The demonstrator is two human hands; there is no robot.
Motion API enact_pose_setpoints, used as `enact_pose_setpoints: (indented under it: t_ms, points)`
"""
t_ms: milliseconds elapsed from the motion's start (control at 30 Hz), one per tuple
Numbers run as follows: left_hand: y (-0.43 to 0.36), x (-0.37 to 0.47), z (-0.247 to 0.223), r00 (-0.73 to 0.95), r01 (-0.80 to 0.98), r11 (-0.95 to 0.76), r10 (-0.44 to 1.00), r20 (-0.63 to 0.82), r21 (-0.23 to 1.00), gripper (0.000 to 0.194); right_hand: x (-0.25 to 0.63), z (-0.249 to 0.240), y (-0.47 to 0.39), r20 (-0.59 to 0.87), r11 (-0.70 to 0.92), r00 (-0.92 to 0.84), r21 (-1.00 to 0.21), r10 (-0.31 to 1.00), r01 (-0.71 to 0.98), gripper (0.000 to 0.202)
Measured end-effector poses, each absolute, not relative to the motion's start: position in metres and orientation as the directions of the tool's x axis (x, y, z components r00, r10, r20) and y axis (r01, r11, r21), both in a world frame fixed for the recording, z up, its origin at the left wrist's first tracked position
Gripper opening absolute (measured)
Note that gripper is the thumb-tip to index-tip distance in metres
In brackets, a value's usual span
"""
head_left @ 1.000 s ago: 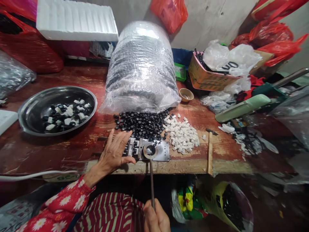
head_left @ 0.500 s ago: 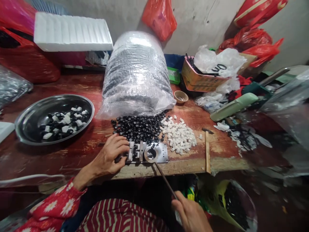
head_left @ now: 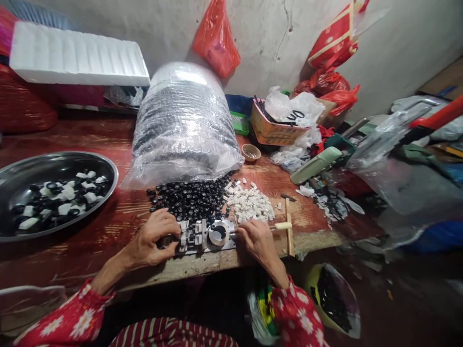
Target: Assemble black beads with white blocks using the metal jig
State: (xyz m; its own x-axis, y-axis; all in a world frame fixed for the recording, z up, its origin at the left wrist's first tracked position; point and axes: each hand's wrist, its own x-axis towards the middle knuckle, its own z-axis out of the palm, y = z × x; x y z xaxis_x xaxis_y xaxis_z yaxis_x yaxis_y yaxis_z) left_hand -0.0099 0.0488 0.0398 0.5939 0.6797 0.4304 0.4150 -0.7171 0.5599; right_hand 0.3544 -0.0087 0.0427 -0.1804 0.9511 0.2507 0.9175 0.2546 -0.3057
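Observation:
My left hand (head_left: pixel 157 237) curls around the dark left end of a metal jig (head_left: pixel 188 238) at the table's front edge. White and black parts sit in the jig. On its right part lies a round metal ring (head_left: pixel 219 233). My right hand (head_left: pixel 257 240) is closed beside the ring, holding a thin metal rod whose pale handle (head_left: pixel 283 225) sticks out to the right; its fingertips are partly hidden. Behind the jig are a heap of small black wheels (head_left: pixel 193 198) and a pile of white pieces (head_left: pixel 251 201).
A steel bowl (head_left: pixel 113 180) of joined black and white parts stands left. A large plastic-wrapped bundle (head_left: pixel 188 125) is behind the heaps. A hammer (head_left: pixel 289 233) lies right, its handle over the edge. Farther right are a green tool (head_left: pixel 316 165) and plastic bags.
My right hand has moved up from below the table edge to the jig's right end, and the rod now lies nearly level. The view has shifted to the right; my left hand stays at the jig.

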Motion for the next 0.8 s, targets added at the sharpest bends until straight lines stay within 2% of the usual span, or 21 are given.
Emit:
enact_pose_setpoints:
  t_ms: [100, 167, 267, 367, 433, 500, 633, 733, 800]
  points:
    - [0.048, -0.021, 0.049, 0.473, 0.424, -0.694, 0.717, 0.512, 0.582, 0.007, 0.334, 0.043, 0.007, 0.301, 0.282, -0.147, -0.475, 0.942, 0.834, 0.023]
    - [0.048, -0.039, 0.061, 0.322, 0.498, -0.644, 0.759, 0.566, 0.581, 0.010, 0.322, 0.046, 0.016, 0.316, 0.298, -0.140, -0.534, 0.938, 0.791, 0.022]
    - [0.050, -0.078, 0.081, 0.009, 0.706, -0.417, 0.813, 0.582, 0.572, 0.020, 0.306, 0.053, 0.030, 0.299, 0.301, -0.161, -0.515, 0.941, 0.803, 0.017]
    - [0.057, -0.119, 0.094, -0.195, 0.901, -0.089, 0.791, 0.579, 0.425, 0.033, 0.290, 0.060, 0.046, 0.177, 0.259, -0.200, -0.428, 0.964, 0.866, 0.013]
    - [0.062, -0.138, 0.095, -0.221, 0.945, 0.045, 0.819, 0.529, 0.325, 0.037, 0.282, 0.063, 0.057, 0.035, 0.224, -0.227, -0.370, 0.973, 0.902, 0.015]
    - [0.065, -0.146, 0.091, -0.217, 0.959, 0.082, 0.827, 0.519, 0.270, 0.039, 0.276, 0.065, 0.067, -0.077, 0.203, -0.242, -0.338, 0.967, 0.919, 0.018]
    - [0.064, -0.128, 0.079, -0.232, 0.961, 0.069, 0.729, 0.644, 0.268, 0.034, 0.275, 0.067, 0.079, -0.122, 0.218, -0.272, -0.337, 0.955, 0.916, 0.015]
    - [0.062, -0.094, 0.077, -0.174, 0.957, -0.029, 0.740, 0.650, 0.289, 0.030, 0.278, 0.065, 0.079, -0.120, 0.239, -0.294, -0.338, 0.948, 0.910, 0.013]
    - [0.063, -0.068, 0.076, -0.037, 0.897, -0.196, 0.860, 0.509, 0.396, 0.031, 0.280, 0.063, 0.078, -0.112, 0.242, -0.294, -0.339, 0.949, 0.909, 0.011]
